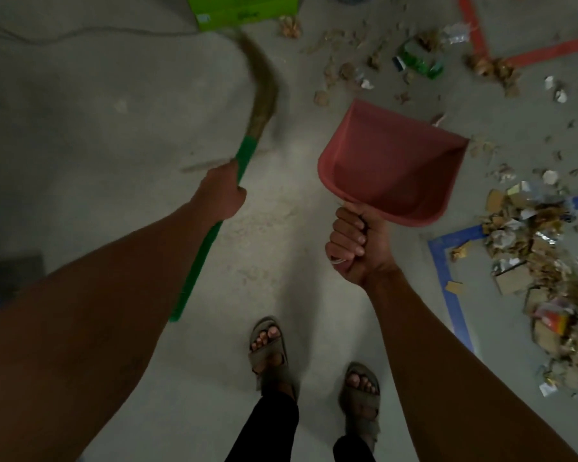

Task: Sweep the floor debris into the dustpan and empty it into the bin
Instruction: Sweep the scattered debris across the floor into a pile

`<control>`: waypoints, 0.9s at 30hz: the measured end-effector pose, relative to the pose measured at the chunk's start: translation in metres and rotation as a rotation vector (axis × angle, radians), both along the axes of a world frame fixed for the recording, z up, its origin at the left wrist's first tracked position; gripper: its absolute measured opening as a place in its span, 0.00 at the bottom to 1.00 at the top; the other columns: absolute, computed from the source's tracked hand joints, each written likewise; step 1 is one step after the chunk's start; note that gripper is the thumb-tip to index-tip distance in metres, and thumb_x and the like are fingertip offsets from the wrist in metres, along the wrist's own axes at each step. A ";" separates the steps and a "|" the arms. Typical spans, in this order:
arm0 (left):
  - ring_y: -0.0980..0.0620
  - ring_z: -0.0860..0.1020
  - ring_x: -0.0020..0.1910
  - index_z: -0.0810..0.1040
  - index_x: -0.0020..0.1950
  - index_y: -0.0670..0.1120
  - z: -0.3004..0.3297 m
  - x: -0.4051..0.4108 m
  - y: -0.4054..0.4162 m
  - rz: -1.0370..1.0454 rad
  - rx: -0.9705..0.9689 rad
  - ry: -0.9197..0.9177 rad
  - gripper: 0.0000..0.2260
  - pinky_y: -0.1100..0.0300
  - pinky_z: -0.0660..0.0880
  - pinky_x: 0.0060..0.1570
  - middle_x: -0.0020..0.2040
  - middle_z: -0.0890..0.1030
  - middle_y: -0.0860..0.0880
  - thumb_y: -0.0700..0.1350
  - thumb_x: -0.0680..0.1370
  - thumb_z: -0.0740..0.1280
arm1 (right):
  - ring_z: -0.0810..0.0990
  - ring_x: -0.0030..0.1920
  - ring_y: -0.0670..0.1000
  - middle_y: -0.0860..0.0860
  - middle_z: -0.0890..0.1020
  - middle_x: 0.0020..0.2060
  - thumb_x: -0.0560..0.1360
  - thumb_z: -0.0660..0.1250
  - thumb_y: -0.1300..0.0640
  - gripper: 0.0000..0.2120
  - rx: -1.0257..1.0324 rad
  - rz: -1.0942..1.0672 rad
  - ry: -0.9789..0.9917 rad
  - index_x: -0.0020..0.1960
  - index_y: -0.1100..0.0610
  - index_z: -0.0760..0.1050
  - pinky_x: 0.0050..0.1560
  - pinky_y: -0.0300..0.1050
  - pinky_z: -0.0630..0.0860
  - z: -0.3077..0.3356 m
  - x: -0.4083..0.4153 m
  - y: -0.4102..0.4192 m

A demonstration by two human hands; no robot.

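Note:
My left hand (pixel 221 191) grips the green handle of a broom (pixel 214 228). Its brown bristles (pixel 261 85) curve up and left, blurred, toward the top of the view. My right hand (pixel 354 243) is closed around the handle of a red dustpan (pixel 391 165), held above the floor with its mouth pointing up and right. The pan looks empty. Loose debris (pixel 374 65) of dry leaves, paper scraps and a green bottle (pixel 417 60) lies on the floor beyond the pan. A denser pile of cardboard and wrappers (pixel 534 261) sits at the right. No bin is in view.
A green cardboard box (pixel 244 10) stands at the top edge. Red tape (pixel 477 38) and blue tape (pixel 447 281) mark lines on the grey concrete floor. My two sandalled feet (pixel 314 368) are at the bottom centre. A dark object (pixel 10 278) sits at the left edge.

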State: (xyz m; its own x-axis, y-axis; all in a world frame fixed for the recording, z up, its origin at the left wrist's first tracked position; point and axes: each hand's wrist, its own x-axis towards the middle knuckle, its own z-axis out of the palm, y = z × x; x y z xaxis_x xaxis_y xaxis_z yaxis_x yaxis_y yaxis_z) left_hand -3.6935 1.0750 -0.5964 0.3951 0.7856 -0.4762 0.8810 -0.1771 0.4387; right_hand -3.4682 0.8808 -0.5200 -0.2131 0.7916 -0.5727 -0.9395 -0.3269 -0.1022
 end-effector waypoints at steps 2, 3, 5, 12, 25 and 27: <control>0.39 0.80 0.58 0.61 0.82 0.47 0.000 0.013 0.000 -0.175 -0.001 -0.011 0.30 0.49 0.78 0.56 0.68 0.77 0.39 0.44 0.80 0.66 | 0.53 0.17 0.45 0.45 0.59 0.18 0.81 0.58 0.55 0.20 -0.052 -0.027 -0.031 0.31 0.50 0.59 0.19 0.38 0.53 0.002 0.007 -0.005; 0.39 0.79 0.61 0.58 0.83 0.48 0.002 0.018 -0.002 -0.265 0.000 -0.006 0.32 0.48 0.78 0.59 0.71 0.74 0.39 0.44 0.81 0.66 | 0.53 0.17 0.45 0.45 0.59 0.18 0.81 0.58 0.55 0.20 -0.066 -0.036 -0.047 0.32 0.50 0.58 0.19 0.38 0.53 0.003 0.011 -0.007; 0.40 0.79 0.60 0.57 0.84 0.48 0.007 0.026 -0.006 -0.435 0.022 -0.025 0.33 0.49 0.78 0.58 0.73 0.73 0.40 0.43 0.81 0.66 | 0.53 0.17 0.45 0.45 0.59 0.19 0.80 0.59 0.55 0.20 -0.076 -0.052 -0.073 0.32 0.50 0.58 0.20 0.38 0.52 0.007 0.018 -0.010; 0.45 0.81 0.48 0.59 0.82 0.45 0.015 0.016 -0.019 -0.564 0.190 -0.200 0.33 0.57 0.74 0.44 0.70 0.74 0.43 0.40 0.79 0.68 | 0.52 0.17 0.45 0.44 0.55 0.20 0.81 0.59 0.55 0.20 -0.076 -0.130 -0.102 0.30 0.50 0.60 0.20 0.38 0.50 0.019 0.036 -0.012; 0.46 0.79 0.44 0.65 0.76 0.39 0.004 0.034 -0.033 -0.069 -0.098 0.153 0.25 0.59 0.74 0.36 0.57 0.78 0.40 0.46 0.82 0.66 | 0.52 0.17 0.45 0.45 0.58 0.19 0.78 0.62 0.55 0.19 -0.067 -0.159 -0.100 0.30 0.51 0.61 0.21 0.38 0.49 0.013 0.049 -0.032; 0.45 0.79 0.47 0.62 0.79 0.40 0.001 0.044 -0.047 -0.242 -0.123 0.153 0.29 0.58 0.74 0.39 0.58 0.78 0.40 0.47 0.81 0.67 | 0.52 0.18 0.45 0.45 0.57 0.19 0.78 0.62 0.55 0.19 -0.079 -0.166 -0.103 0.30 0.51 0.61 0.21 0.38 0.49 0.012 0.048 -0.039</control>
State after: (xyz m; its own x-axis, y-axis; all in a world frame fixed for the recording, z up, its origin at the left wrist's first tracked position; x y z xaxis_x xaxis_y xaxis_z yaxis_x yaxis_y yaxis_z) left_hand -3.6492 1.0280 -0.5959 0.4804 0.6098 -0.6303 0.8769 -0.3437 0.3359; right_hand -3.4198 0.8422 -0.5084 -0.0210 0.7628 -0.6463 -0.9671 -0.1793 -0.1802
